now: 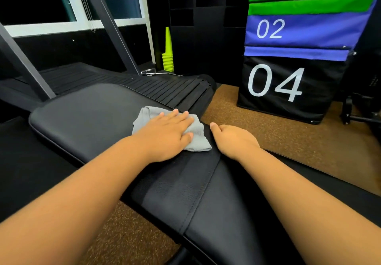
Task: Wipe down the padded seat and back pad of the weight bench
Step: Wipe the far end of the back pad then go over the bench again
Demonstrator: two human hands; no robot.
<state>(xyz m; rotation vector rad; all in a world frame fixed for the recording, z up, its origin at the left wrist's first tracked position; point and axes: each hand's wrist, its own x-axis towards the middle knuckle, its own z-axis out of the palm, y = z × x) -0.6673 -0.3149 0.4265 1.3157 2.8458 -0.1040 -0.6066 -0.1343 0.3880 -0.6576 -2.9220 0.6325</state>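
Fingers (181, 116) of the left hand (165, 134): straight, close together, flat on a grey cloth (195, 138), thumb alongside. Cloth pressed onto the right edge of the black back pad (86, 116). Right hand (233, 138) curled over that edge just beside the cloth, thumb stretched forward. Nearer, the padded seat (206, 213). Beyond, a treadmill (144, 85), yellow cones (168, 54), numbered stacked boxes (288, 79).
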